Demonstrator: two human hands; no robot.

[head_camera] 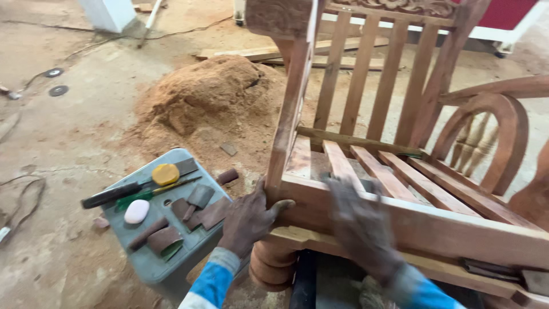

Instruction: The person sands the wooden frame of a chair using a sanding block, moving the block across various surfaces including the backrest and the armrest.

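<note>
A bare wooden chair (400, 171) with slatted seat and back stands in front of me. My left hand (249, 220) grips the front left corner of its seat frame, thumb on the front rail, beside the upright post (291, 109). My right hand (360, 226) lies flat on the front rail (457, 229), blurred by motion; I cannot tell whether it holds anything under the palm. Both sleeves are blue.
A grey plastic stool (163, 269) at my left carries a chisel, a green screwdriver, a putty knife, a yellow disc, a white oval piece and rolled sandpaper. A heap of sawdust (211, 97) lies on the dusty floor behind. Cables and planks lie around.
</note>
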